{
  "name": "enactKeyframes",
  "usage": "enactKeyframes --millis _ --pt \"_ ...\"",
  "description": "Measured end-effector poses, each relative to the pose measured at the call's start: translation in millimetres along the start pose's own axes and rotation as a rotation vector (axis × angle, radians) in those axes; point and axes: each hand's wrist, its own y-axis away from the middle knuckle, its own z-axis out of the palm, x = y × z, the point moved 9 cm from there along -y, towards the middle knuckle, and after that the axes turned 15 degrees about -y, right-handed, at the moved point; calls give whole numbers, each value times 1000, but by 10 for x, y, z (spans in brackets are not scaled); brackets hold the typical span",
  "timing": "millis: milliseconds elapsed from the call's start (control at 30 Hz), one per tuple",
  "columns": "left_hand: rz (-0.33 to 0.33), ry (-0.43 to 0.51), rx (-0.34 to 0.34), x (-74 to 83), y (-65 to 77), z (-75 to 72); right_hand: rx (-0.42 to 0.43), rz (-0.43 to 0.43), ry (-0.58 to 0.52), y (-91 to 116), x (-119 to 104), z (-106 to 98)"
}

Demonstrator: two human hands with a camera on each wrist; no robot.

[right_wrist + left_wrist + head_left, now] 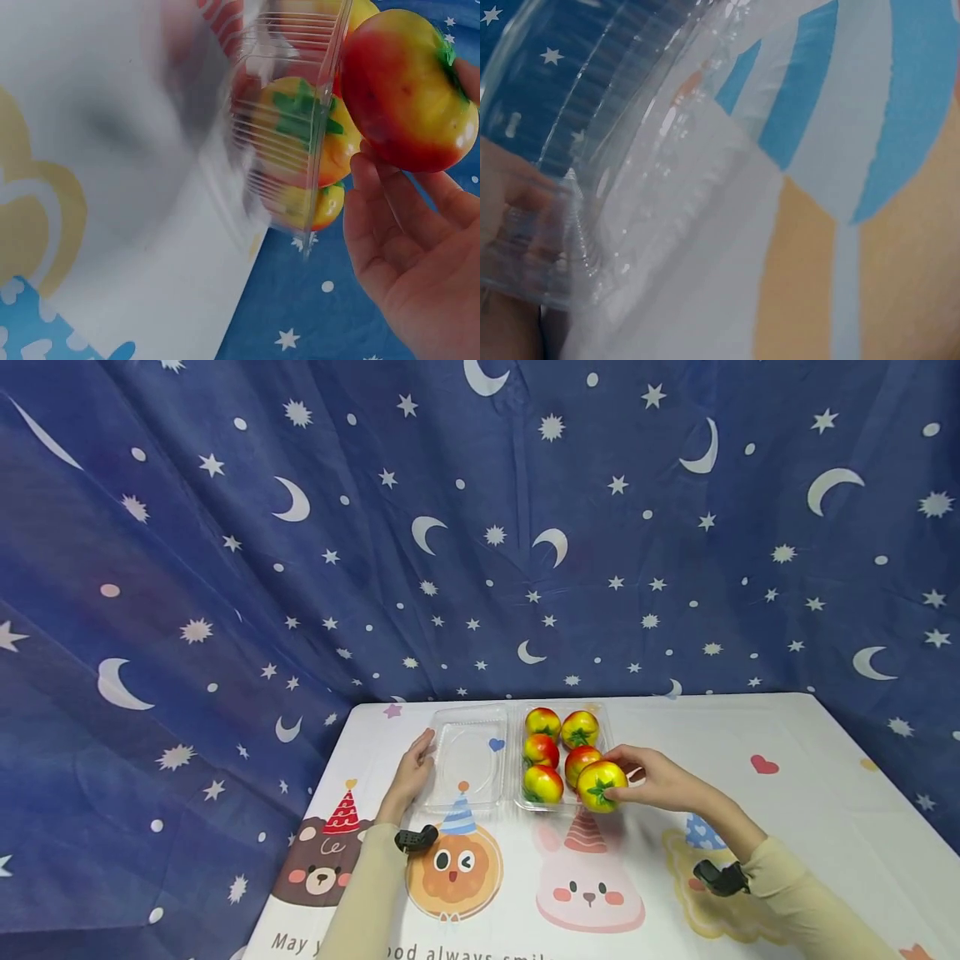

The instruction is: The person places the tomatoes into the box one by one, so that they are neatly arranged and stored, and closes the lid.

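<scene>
My right hand (660, 781) holds a shiny red-and-yellow tomato-like fruit (602, 787) with a green leafy top, over the near right corner of a clear plastic tray (517, 797). Several similar fruits (542, 750) sit in that tray in two columns. In the right wrist view, the held fruit (409, 90) is between the thumb and fingers, beside the tray's ribbed wall (281, 127). The clear lid (468, 768) lies open on the left, joined to the tray. My left hand (411, 772) rests against its left edge; its fingers (536, 206) show through the plastic.
A white tablecloth (750, 827) with printed cartoon figures and lettering covers the table. Behind and to the left hangs a dark blue curtain (480, 568) with moons and stars, meeting the table's back edge. A black band with a device (720, 878) is on each wrist.
</scene>
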Motion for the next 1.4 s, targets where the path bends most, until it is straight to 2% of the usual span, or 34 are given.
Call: enactKeyframes --millis 67,200,433,600,900,1100,1200,1400 --pt "2 -23 -12 93 33 -28 7 -16 7 -19 -15 10" --pt "4 -46 -12 119 32 -44 25 -35 23 -62 -21 12" --pt "-13 -28 31 -214 -81 59 39 -43 70 -116 31 48" --pt "-35 -36 37 -298 -78 86 69 -68 138 -121 56 86" --pt "-32 -34 35 -274 -101 92 112 -70 224 -130 110 110" --pt "-61 -5 13 -278 -136 119 156 1 325 -142 187 85" --pt "-77 -11 5 -281 -126 126 162 18 325 -137 211 92" --pt "-98 -14 -6 -266 -93 93 153 -12 306 -129 206 129"
